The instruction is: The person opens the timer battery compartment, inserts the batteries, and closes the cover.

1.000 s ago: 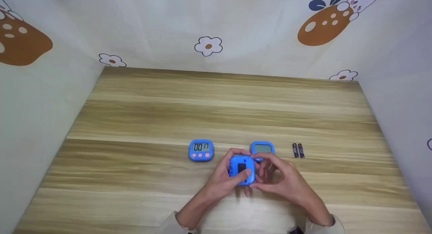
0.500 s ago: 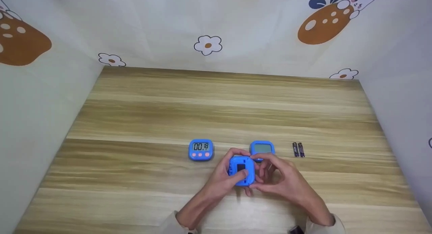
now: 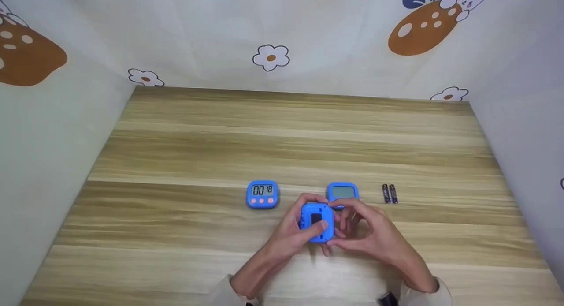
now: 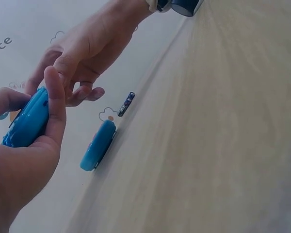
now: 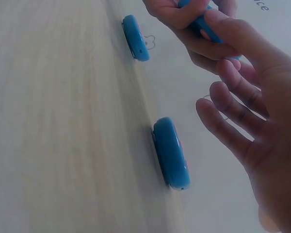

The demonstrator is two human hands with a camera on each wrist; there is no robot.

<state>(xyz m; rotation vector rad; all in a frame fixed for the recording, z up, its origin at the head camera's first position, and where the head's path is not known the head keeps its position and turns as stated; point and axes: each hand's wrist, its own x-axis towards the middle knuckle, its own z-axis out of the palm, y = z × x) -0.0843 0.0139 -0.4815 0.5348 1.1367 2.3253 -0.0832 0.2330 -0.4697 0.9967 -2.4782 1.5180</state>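
My left hand (image 3: 286,235) grips a blue digital timer (image 3: 327,214), back side up, with the thumb lying across its back near a dark rectangular patch. At the timer's right edge, my right hand (image 3: 374,229) pinches it between index fingertip and thumb; the other fingers are bent behind. In the left wrist view the held timer (image 4: 29,119) is seen edge-on. Just beyond the hands a second blue timer (image 3: 343,191) lies face up with a blank screen, its lower part covered by the right hand. To the left lies a third timer (image 3: 262,194), its display reading 00 18.
Two small dark batteries (image 3: 389,194) lie side by side right of the blank timer. The wooden tabletop (image 3: 282,134) meets pale patterned curtains (image 3: 211,41) at the back and sides. A dark cylindrical object (image 3: 387,299) shows beside the right cuff.
The left timer's display has gone from 00 17 to 00 18. Both hands keep nearly the same hold on the timer. The head view has shifted very slightly.
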